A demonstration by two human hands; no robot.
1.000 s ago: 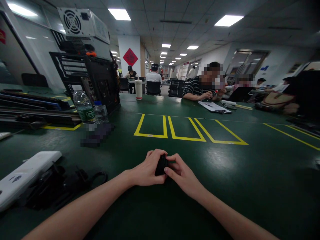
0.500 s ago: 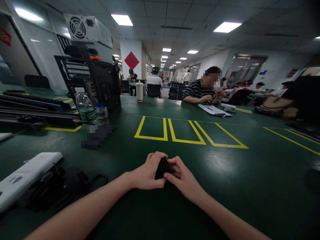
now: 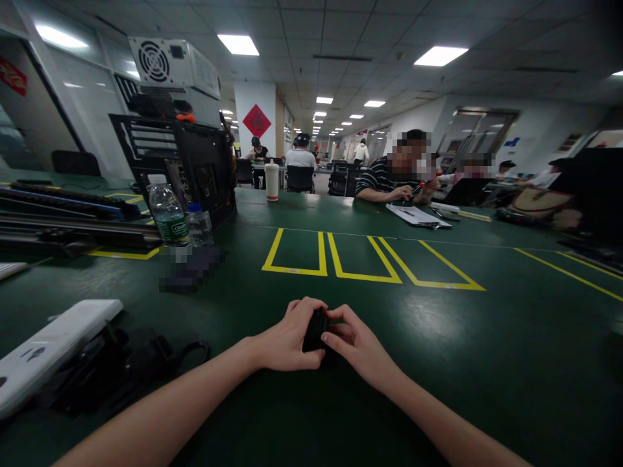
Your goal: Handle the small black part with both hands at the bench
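Between my two hands is a small black object point(image 3: 315, 329), dark and mostly covered by fingers, so its kind cannot be made out. My left hand point(image 3: 292, 337) wraps round its left side, thumb below and fingers over the top. From the right, my right hand point(image 3: 355, 340) pinches its edge between thumb and fingertips. Both hands are low, at or just above the green table point(image 3: 272, 415) near its front.
On the left lie a white power bank-like block point(image 3: 58, 347) and a tangle of black gear point(image 3: 131, 363). Behind them stand two plastic bottles point(image 3: 168, 217), a computer case point(image 3: 195, 155) and a white cup point(image 3: 272, 181). Yellow tape outlines point(image 3: 294, 271) mark the table. Across it sits a person point(image 3: 384, 175).
The view has tilted up slightly, so everything appears a little lower. Both hands keep their hold on the black object, with hardly any finger movement visible.
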